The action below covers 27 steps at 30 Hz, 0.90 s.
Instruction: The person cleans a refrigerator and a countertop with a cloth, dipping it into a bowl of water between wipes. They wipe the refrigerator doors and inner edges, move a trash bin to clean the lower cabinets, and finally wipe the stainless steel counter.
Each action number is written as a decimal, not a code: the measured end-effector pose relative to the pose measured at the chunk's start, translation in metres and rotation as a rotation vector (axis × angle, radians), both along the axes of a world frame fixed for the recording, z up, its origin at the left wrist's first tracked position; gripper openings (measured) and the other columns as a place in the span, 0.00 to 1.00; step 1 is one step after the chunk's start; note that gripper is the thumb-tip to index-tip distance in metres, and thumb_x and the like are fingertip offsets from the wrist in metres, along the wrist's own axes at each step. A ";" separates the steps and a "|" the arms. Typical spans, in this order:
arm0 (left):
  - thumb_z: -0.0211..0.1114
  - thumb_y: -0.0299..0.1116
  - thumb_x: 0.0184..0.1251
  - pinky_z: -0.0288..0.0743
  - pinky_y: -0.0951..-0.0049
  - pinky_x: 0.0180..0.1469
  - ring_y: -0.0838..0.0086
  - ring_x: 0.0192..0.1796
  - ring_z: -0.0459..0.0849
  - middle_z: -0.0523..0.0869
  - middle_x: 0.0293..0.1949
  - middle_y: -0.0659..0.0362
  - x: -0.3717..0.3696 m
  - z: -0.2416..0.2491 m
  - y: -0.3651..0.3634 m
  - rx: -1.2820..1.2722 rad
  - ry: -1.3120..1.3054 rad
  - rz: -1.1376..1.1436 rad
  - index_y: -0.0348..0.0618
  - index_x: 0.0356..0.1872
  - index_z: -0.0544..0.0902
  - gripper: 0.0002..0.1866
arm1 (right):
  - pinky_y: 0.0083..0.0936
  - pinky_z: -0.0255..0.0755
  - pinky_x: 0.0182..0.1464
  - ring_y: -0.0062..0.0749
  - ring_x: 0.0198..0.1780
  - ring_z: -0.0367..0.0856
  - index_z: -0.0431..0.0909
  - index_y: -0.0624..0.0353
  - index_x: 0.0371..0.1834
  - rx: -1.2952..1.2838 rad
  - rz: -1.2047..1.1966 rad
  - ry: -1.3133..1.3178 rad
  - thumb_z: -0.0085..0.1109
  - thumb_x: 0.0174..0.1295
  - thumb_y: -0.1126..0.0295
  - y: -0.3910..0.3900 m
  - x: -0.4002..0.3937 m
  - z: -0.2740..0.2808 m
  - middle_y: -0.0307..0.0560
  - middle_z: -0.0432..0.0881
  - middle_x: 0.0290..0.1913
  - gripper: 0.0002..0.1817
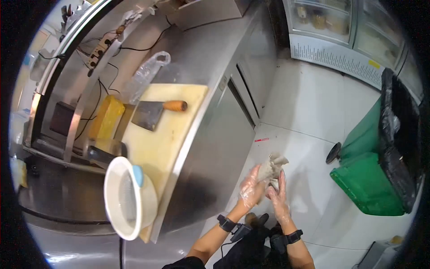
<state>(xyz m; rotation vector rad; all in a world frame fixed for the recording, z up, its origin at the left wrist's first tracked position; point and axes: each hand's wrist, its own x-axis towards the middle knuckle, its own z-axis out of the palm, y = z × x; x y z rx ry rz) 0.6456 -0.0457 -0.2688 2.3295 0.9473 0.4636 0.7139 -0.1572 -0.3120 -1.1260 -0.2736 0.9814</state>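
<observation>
Both of my hands wear clear plastic gloves and are held out over the floor, right of the counter. A crumpled grey-beige cloth [271,167] is bunched between them. My left hand [252,189] is closed on its left side. My right hand [278,195] grips it from the lower right, with one finger pointing up along the edge. The cloth hides part of the fingertips. A dark band with a small device sits on each wrist.
A cleaver [150,114] with a wooden handle lies on the cutting board [188,121]. A white strainer basket [150,197] stands at the board's near end. A plastic bag [150,71] lies behind. At right stands a green bin [365,179] with a black liner, near a glass-door fridge [333,56].
</observation>
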 end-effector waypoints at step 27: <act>0.61 0.35 0.67 0.77 0.66 0.55 0.62 0.54 0.81 0.76 0.59 0.51 -0.004 0.303 0.042 -0.277 -0.025 0.085 0.48 0.61 0.72 0.22 | 0.33 0.80 0.46 0.39 0.49 0.81 0.62 0.60 0.67 -0.010 0.185 0.137 0.57 0.65 0.61 0.067 0.178 0.305 0.49 0.76 0.54 0.29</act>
